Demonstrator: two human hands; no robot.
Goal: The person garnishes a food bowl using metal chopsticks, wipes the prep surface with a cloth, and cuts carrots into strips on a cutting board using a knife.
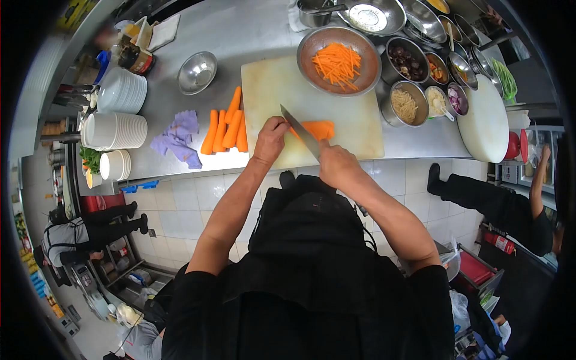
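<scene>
My right hand [339,165] is wrapped round the handle of a kitchen knife [303,135], its blade slanting up and left over the cutting board [270,78]. Close to the blade's left side, my left hand [271,141] has its fingers curled and pressed together on a piece of carrot, mostly hidden by the fingers. Sliced carrot [321,129] lies flat on the board to the right of the blade. At the board's far edge rests a metal bowl [305,51] with carrot strips [337,65]. Several whole peeled carrots [219,133] lie beside the board's left edge.
A purple cloth [179,138] and a small metal bowl [198,73] are on the left, near stacked white bowls [117,131]. Metal containers of ingredients [408,103] and a round white board [485,120] stand right. Other people [516,204] are at both sides.
</scene>
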